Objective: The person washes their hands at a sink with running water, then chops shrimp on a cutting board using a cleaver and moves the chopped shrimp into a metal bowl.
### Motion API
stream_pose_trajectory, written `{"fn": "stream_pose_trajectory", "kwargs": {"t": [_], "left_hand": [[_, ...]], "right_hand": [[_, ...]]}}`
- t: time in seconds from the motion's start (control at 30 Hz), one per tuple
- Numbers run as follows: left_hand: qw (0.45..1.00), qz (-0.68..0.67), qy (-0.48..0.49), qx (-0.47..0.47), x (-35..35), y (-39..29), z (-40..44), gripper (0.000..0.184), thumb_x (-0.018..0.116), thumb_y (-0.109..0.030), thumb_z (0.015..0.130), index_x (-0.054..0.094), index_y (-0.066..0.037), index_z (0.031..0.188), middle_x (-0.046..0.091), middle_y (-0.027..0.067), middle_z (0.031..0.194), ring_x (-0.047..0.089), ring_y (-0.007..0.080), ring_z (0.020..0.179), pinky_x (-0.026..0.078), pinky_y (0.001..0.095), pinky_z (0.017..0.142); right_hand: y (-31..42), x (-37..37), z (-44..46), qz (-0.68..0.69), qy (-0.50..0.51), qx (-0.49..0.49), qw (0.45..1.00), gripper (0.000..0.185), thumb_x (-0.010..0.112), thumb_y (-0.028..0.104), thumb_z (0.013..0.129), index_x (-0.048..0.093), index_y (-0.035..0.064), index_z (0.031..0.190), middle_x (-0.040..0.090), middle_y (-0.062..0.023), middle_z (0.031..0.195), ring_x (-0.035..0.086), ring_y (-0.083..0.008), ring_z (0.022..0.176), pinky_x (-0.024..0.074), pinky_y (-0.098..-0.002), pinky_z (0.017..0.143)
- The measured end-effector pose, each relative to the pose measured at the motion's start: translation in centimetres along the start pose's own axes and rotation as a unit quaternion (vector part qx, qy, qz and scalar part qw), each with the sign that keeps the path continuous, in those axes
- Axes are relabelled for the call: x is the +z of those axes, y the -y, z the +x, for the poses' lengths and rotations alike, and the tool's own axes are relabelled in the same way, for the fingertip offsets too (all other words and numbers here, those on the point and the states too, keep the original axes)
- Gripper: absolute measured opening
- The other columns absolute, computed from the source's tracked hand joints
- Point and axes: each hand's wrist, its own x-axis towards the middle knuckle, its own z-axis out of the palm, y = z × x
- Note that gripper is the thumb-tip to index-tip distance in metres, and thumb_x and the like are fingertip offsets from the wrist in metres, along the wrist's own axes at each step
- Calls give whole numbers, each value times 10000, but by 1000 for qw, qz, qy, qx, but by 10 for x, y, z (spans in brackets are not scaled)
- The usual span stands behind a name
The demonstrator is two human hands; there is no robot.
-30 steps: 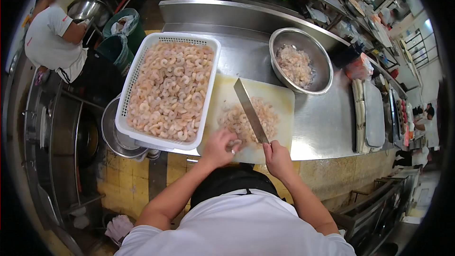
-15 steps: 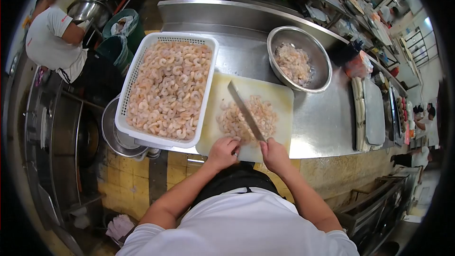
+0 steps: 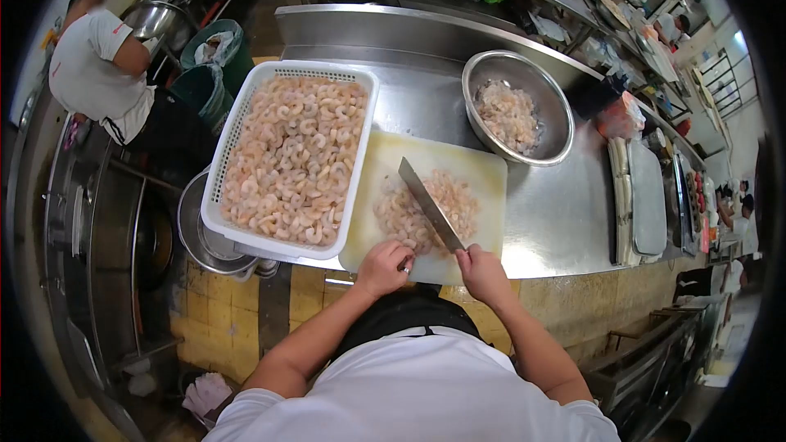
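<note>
My right hand (image 3: 485,274) grips the handle of a large kitchen knife (image 3: 431,206). Its broad blade slants away to the left across a pile of peeled shrimp (image 3: 452,196), some of which look chopped. My left hand (image 3: 386,268) is closed at the near left edge of this pile, its fingers curled; whatever they may pinch is hidden. Under the pile lies a white cutting board (image 3: 487,165). Left of the board stands a white perforated basket (image 3: 366,106) full of whole peeled shrimp (image 3: 295,155).
A steel bowl (image 3: 559,133) holding more shrimp stands behind the board on the steel table (image 3: 565,205). Trays (image 3: 647,196) line its right end. Below the basket's left side is a metal pot (image 3: 192,221). A co-worker (image 3: 98,65) stands at far left, near green bins (image 3: 233,57).
The knife has shifted a little to the right and toward me over the shrimp. My left hand stays at the pile's edge. The whole view has tipped slightly.
</note>
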Motion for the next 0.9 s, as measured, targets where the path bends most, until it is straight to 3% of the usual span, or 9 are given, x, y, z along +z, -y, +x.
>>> {"fn": "stream_pose_trajectory", "kwargs": {"t": [0.13, 0.23, 0.33, 0.43, 0.6, 0.77, 0.9], "left_hand": [[1000, -3, -18, -2, 3, 1, -1, 152, 791, -50, 760, 715, -85, 886, 667, 100, 875, 681, 322, 829, 563, 431, 747], [1000, -1, -15, -3, 1, 0, -1, 152, 796, -72, 762, 721, -88, 893, 672, 101, 889, 685, 325, 844, 567, 431, 757], [1000, -7, -5, 4, -2, -2, 2, 150, 802, -95, 768, 724, -87, 895, 680, 103, 902, 690, 331, 855, 572, 428, 768], [1000, -4, -1, -3, -3, 0, -3, 147, 804, -112, 772, 723, -87, 893, 683, 102, 912, 691, 332, 866, 573, 431, 782], [1000, -12, -12, -6, 1, 1, -2, 148, 800, -127, 784, 726, -89, 907, 685, 102, 931, 694, 329, 891, 572, 434, 805], [1000, -12, -13, 6, 0, 1, 3, 155, 812, -126, 779, 729, -83, 902, 688, 102, 899, 691, 333, 850, 568, 436, 775], [1000, -6, -15, 3, -2, -1, 0, 142, 808, -125, 785, 727, -82, 894, 684, 99, 880, 684, 333, 820, 564, 436, 754]], "right_hand": [[25, -28, -11, 12, 2, 25, 1000, 378, 584, 314, 1085, 598, -26, 922, 651, -310, 760, 640, -539, 738, 495, -580, 668], [19, -12, -10, 49, -41, -19, 998, 389, 597, 323, 1080, 601, -23, 902, 649, -303, 742, 642, -533, 726, 492, -578, 659], [-13, 13, -6, -25, -3, -27, 999, 378, 606, 310, 1075, 594, -23, 897, 646, -304, 738, 642, -536, 728, 495, -575, 650], [-1, -15, -14, -20, 25, 13, 999, 379, 600, 318, 1073, 582, -20, 903, 652, -318, 760, 647, -548, 755, 507, -606, 675], [10, -17, -15, 11, -23, 3, 1000, 400, 586, 339, 1078, 587, -22, 907, 654, -322, 765, 647, -551, 762, 506, -614, 684], [-19, -1, -6, -12, -6, 12, 1000, 377, 587, 320, 1080, 588, -18, 913, 650, -318, 757, 641, -553, 749, 499, -612, 670], [5, -20, -13, 26, -16, 30, 999, 391, 571, 335, 1086, 597, -18, 920, 658, -322, 769, 645, -556, 755, 502, -620, 679]]}}
